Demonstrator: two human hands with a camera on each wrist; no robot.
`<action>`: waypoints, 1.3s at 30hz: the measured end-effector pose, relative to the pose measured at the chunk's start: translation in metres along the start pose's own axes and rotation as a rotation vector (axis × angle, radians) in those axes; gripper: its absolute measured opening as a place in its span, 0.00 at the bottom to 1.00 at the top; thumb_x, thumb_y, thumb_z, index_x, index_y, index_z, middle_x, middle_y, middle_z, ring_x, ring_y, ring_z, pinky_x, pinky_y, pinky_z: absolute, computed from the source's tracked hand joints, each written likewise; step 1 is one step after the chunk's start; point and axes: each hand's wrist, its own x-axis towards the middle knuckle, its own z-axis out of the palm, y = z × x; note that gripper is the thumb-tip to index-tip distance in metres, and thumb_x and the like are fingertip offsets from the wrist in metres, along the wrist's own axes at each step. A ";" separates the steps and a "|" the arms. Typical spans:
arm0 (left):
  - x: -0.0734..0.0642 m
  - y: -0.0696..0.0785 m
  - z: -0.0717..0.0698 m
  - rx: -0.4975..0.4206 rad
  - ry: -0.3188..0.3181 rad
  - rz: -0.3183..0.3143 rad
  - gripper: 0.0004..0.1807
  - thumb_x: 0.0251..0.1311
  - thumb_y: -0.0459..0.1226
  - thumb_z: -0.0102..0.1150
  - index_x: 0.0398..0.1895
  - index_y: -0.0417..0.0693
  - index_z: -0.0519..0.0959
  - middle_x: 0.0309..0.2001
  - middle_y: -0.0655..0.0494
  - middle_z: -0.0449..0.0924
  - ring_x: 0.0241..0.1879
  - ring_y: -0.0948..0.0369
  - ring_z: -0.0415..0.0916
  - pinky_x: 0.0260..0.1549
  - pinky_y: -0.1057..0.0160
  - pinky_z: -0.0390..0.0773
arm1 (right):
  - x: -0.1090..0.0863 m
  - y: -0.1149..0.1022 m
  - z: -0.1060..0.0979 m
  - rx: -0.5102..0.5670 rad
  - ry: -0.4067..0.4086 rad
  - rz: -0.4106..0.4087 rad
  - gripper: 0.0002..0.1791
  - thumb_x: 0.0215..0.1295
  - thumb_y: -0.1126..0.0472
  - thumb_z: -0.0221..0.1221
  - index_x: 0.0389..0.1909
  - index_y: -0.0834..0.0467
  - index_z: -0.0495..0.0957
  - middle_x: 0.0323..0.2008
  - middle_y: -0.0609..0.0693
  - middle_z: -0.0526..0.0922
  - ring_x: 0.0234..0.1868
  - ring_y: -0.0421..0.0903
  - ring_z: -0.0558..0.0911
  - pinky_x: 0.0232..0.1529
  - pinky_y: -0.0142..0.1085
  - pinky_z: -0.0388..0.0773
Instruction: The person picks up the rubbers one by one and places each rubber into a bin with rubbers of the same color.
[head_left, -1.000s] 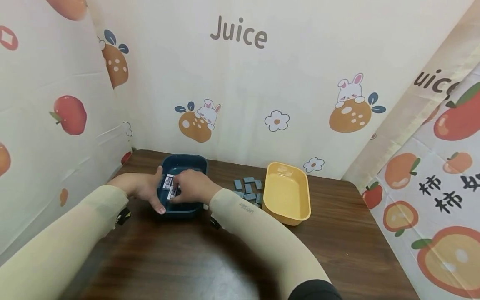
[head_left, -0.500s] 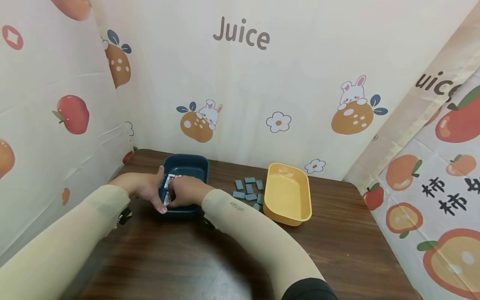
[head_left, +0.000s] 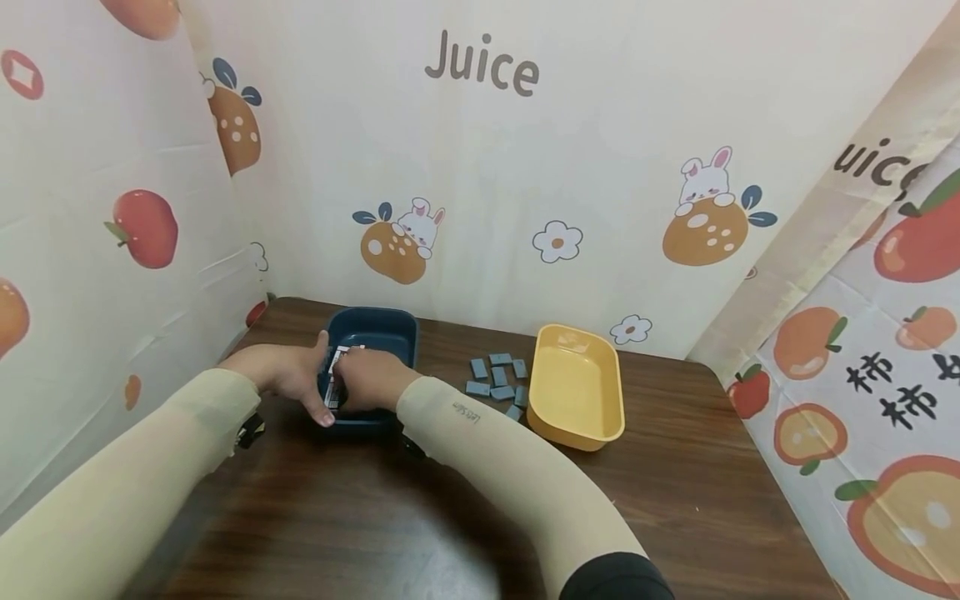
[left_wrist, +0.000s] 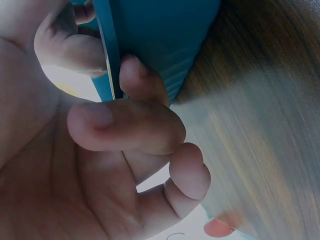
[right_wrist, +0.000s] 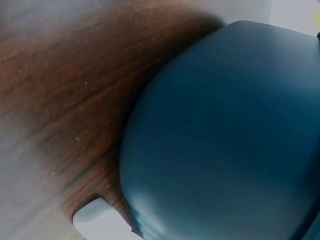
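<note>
A dark blue plastic bin (head_left: 386,321) stands on the table at the left. My left hand (head_left: 291,377) grips its left side, thumb over the near part of the rim. In the left wrist view, fingers (left_wrist: 142,82) lie along the outside of the bin wall. My right hand (head_left: 372,379) reaches inside, its bent fingers and thumb around a small piece printed in black and white (head_left: 332,393). Its palm side is hidden. In the right wrist view the bin's outer wall (right_wrist: 215,125) fills most of the picture.
Several small blue-grey blocks (head_left: 500,377) lie on the wooden table between the two bins. A yellow bin (head_left: 577,375) stands to their right. A white rounded piece (right_wrist: 102,220) lies beside the blue bin. A fruit-printed curtain (head_left: 480,167) hangs behind.
My right hand has moved left inside the blue bin, and the printed pieces have shifted a little with it. The left hand keeps its place on the rim.
</note>
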 end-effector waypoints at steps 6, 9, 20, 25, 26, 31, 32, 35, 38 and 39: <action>0.000 0.001 -0.001 0.021 0.009 0.007 0.94 0.52 0.59 0.91 0.86 0.25 0.18 0.86 0.12 0.40 0.81 0.24 0.57 0.79 0.18 0.61 | -0.005 -0.001 -0.008 0.004 -0.035 0.026 0.17 0.77 0.42 0.74 0.60 0.43 0.88 0.49 0.37 0.92 0.45 0.35 0.86 0.60 0.32 0.88; 0.001 0.003 -0.002 0.024 0.009 0.012 0.94 0.51 0.59 0.91 0.86 0.25 0.18 0.86 0.12 0.40 0.82 0.24 0.56 0.80 0.18 0.60 | -0.006 -0.001 -0.009 -0.001 -0.039 0.033 0.18 0.77 0.42 0.73 0.60 0.43 0.88 0.49 0.38 0.92 0.45 0.35 0.86 0.60 0.31 0.87; 0.005 0.007 -0.004 0.037 0.000 0.001 0.95 0.50 0.61 0.91 0.86 0.25 0.18 0.84 0.11 0.44 0.79 0.25 0.61 0.78 0.19 0.65 | -0.009 0.003 -0.013 -0.010 -0.013 0.065 0.14 0.79 0.43 0.72 0.57 0.42 0.88 0.46 0.37 0.91 0.45 0.36 0.86 0.57 0.32 0.87; 0.005 0.007 -0.004 0.031 0.001 0.006 0.95 0.51 0.60 0.91 0.85 0.24 0.18 0.83 0.11 0.48 0.75 0.27 0.65 0.79 0.21 0.65 | -0.016 0.015 -0.023 0.055 0.000 0.071 0.15 0.80 0.43 0.71 0.58 0.45 0.89 0.43 0.38 0.90 0.40 0.37 0.85 0.49 0.30 0.86; 0.005 0.007 -0.004 0.030 0.002 0.004 0.95 0.51 0.60 0.91 0.86 0.24 0.19 0.83 0.11 0.48 0.75 0.27 0.65 0.79 0.21 0.65 | -0.018 0.018 -0.025 0.067 0.005 0.073 0.16 0.80 0.43 0.71 0.59 0.46 0.89 0.43 0.38 0.90 0.40 0.37 0.85 0.48 0.30 0.86; 0.005 0.004 -0.002 0.019 0.010 -0.015 0.94 0.51 0.60 0.91 0.87 0.27 0.19 0.85 0.12 0.44 0.75 0.25 0.62 0.79 0.19 0.64 | -0.030 0.040 -0.038 0.105 0.048 0.090 0.19 0.81 0.43 0.69 0.63 0.48 0.88 0.48 0.41 0.89 0.43 0.38 0.85 0.48 0.31 0.87; 0.005 0.004 -0.002 0.015 0.010 -0.018 0.95 0.50 0.60 0.91 0.87 0.27 0.18 0.85 0.12 0.43 0.75 0.25 0.61 0.79 0.19 0.63 | -0.033 0.046 -0.040 0.119 0.061 0.094 0.19 0.82 0.43 0.69 0.63 0.48 0.88 0.49 0.42 0.89 0.43 0.39 0.85 0.48 0.31 0.87; 0.004 0.003 -0.001 0.006 0.012 -0.029 0.96 0.50 0.60 0.91 0.86 0.27 0.17 0.85 0.12 0.41 0.76 0.23 0.59 0.78 0.18 0.63 | -0.041 0.062 -0.045 0.179 0.104 0.115 0.18 0.82 0.43 0.68 0.62 0.49 0.88 0.49 0.43 0.90 0.44 0.41 0.86 0.48 0.32 0.88; 0.004 0.002 -0.001 -0.013 0.004 -0.031 0.96 0.50 0.58 0.92 0.85 0.26 0.15 0.85 0.11 0.39 0.77 0.22 0.56 0.78 0.18 0.63 | -0.050 0.079 -0.048 0.241 0.153 0.138 0.16 0.82 0.44 0.68 0.59 0.48 0.88 0.51 0.44 0.90 0.46 0.41 0.86 0.50 0.33 0.90; 0.004 0.002 -0.001 -0.017 0.000 -0.030 0.96 0.50 0.58 0.92 0.85 0.26 0.15 0.85 0.11 0.39 0.77 0.21 0.56 0.78 0.17 0.63 | -0.054 0.084 -0.049 0.265 0.167 0.145 0.16 0.82 0.44 0.68 0.59 0.49 0.88 0.51 0.44 0.90 0.47 0.41 0.87 0.51 0.34 0.90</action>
